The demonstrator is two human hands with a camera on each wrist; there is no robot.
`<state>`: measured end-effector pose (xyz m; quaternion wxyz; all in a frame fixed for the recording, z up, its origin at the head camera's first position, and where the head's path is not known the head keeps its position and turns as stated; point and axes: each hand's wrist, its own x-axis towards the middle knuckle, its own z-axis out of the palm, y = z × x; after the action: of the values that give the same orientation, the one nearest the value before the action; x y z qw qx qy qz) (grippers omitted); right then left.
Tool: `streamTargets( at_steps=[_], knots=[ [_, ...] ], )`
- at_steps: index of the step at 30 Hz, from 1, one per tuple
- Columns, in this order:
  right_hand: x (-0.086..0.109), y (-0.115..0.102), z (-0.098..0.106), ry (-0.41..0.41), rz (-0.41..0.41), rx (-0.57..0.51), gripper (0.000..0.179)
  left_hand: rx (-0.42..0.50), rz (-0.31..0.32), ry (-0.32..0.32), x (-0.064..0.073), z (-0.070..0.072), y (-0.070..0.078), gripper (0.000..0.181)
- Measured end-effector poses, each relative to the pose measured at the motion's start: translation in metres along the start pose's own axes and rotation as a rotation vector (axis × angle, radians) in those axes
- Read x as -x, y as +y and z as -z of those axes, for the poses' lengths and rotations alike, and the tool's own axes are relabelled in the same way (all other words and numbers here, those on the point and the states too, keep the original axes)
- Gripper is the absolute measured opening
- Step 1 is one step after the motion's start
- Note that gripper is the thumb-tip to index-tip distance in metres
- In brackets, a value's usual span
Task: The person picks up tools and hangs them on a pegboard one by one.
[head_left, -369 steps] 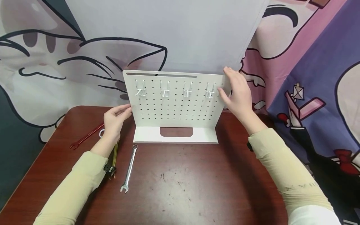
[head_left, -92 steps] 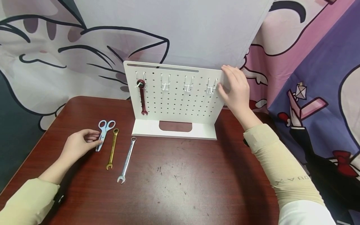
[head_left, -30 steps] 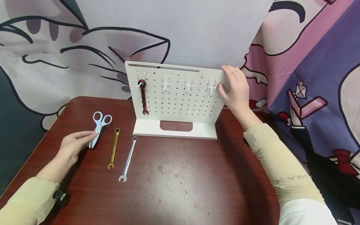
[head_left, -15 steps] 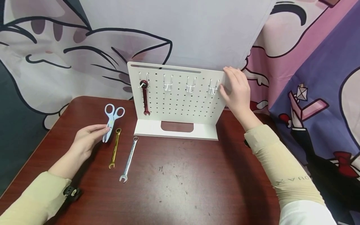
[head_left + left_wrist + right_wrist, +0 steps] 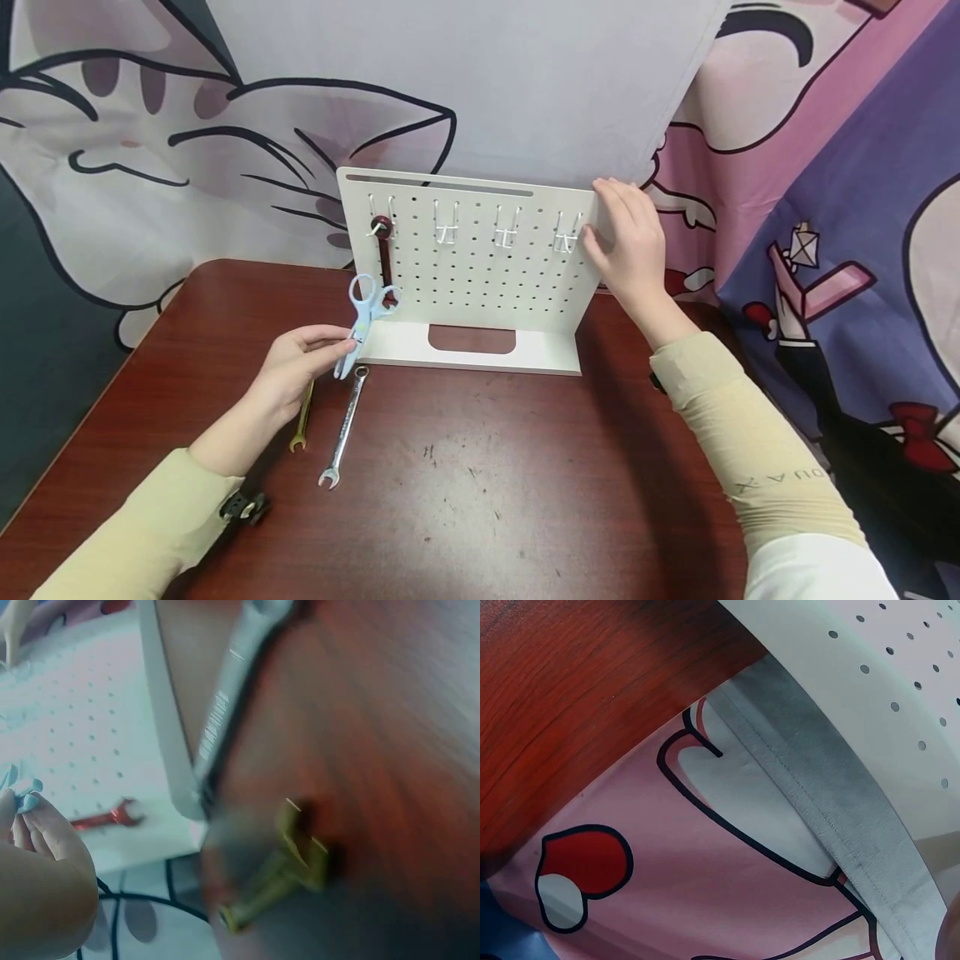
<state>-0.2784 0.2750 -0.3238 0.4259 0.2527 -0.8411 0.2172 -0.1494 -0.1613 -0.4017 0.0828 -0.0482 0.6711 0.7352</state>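
Light-blue scissors (image 5: 363, 319) are pinched near the blades by my left hand (image 5: 296, 367), handles up. They are in front of the lower left of a white pegboard stand (image 5: 480, 275). On its leftmost hook hangs a red wrench (image 5: 385, 254), partly covered by the scissor handles. My right hand (image 5: 628, 242) grips the board's upper right edge, thumb on the front; the right wrist view shows only a sliver of that hand. A silver wrench (image 5: 345, 429) lies on the table. Beside it lies a gold wrench (image 5: 301, 421), its upper end hidden behind the left hand.
Three white hooks (image 5: 446, 225) on the board hold nothing. The brown table (image 5: 480, 467) stretches in front of the stand. Behind it hangs a printed cloth (image 5: 525, 92), and a pink and blue one (image 5: 795, 192) hangs at the right.
The red wrench has come onto the leftmost hook. My left hand has picked the scissors up off the table and carried them right, to the board. The right hand stays on the board's edge.
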Motion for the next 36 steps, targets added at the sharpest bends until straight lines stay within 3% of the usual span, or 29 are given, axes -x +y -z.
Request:
streamTargets(
  at_steps=[6, 19, 25, 36],
  knots=[
    [0.000, 0.001, 0.000, 0.005, 0.003, 0.000, 0.048, 0.015, -0.025, -0.032, -0.003, -0.025, 0.008, 0.034],
    [0.000, 0.001, -0.001, 0.008, 0.008, -0.003, 0.048, 0.004, -0.096, -0.067, -0.026, -0.070, 0.023, 0.039],
    [-0.001, 0.002, -0.001, 0.013, 0.001, 0.001, 0.048, 0.060, -0.115, -0.078, -0.040, -0.085, 0.025, 0.039],
    [0.001, 0.000, 0.001, 0.003, 0.011, 0.005, 0.048, 0.136, -0.066, -0.040, -0.064, -0.099, 0.017, 0.040]
  ],
)
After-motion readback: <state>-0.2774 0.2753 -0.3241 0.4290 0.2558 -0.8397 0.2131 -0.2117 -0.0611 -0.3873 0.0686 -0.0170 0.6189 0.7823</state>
